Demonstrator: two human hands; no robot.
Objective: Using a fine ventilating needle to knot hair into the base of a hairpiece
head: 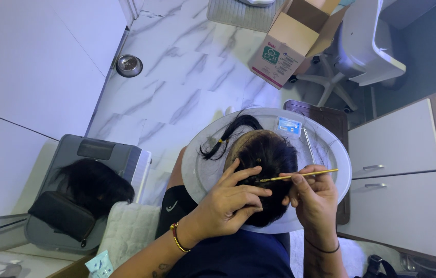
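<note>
A black wig [268, 159] on a tan cap lies on a round white tray [197, 170] held on my lap. My left hand [228, 203] presses flat on the dark hair, fingers spread across it. My right hand [313, 198] pinches a thin yellow needle tool [300, 175] whose tip points left into the hair beside my left fingers. A tied strand of hair [220, 141] trails off toward the tray's left rim. A small blue packet [289, 125] and a slim metal strip [307, 139] rest on the tray's far side.
A grey case [94, 154] at left carries another black wig [94, 185] and a dark pouch [61, 216]. A cardboard box [292, 41] and a white swivel chair [362, 46] stand on the marble floor. White drawers [403, 175] are at right.
</note>
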